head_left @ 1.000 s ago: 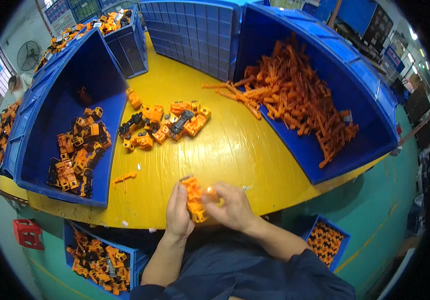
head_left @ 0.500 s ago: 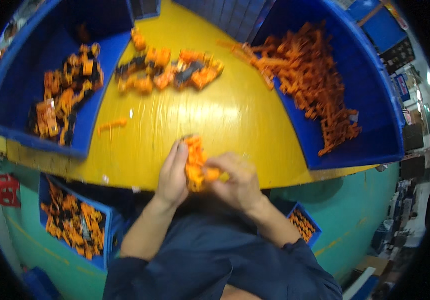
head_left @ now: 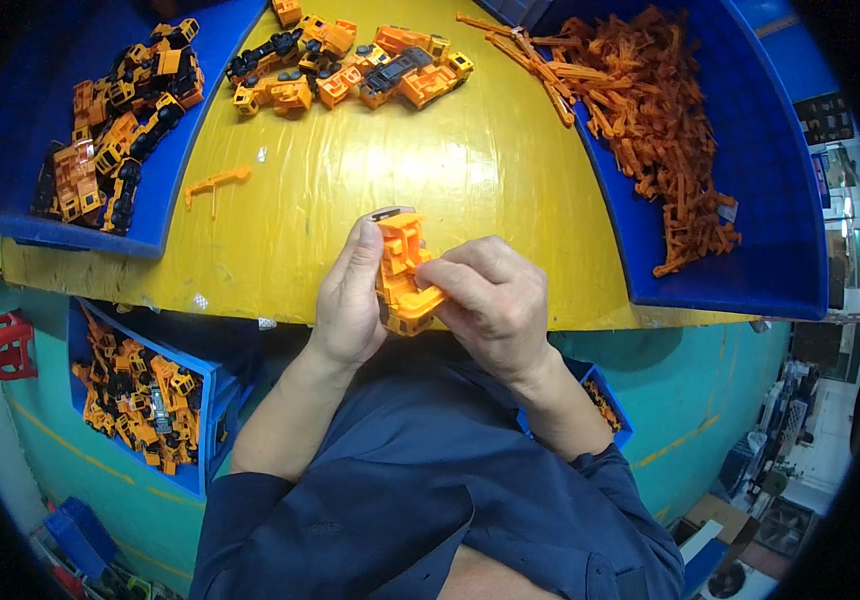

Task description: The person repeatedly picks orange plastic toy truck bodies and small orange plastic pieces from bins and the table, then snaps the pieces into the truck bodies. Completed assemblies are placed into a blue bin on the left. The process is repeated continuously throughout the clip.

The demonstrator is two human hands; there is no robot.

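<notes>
Close to the table's near edge, my left hand is wrapped around an orange toy truck, whose moulded hollows face up. My right hand pinches at the truck's right side, with thumb and forefinger closed on a small orange plastic part across its lower end. The fingertips hide where that part meets the truck. Beyond my hands, several orange and black toy trucks lie in a heap on the yellow table. A loose orange arm piece rests on the left.
At the left, a blue bin holds orange and black toy trucks. The right blue bin is piled with orange arm pieces, some spilling over its edge. Below the table stand a blue crate of toy parts, a smaller crate and a red stool.
The view has shifted, so the table and bins sit higher in the picture. Both hands stay on the toy truck, the right fingers now pressed closer in against its side.
</notes>
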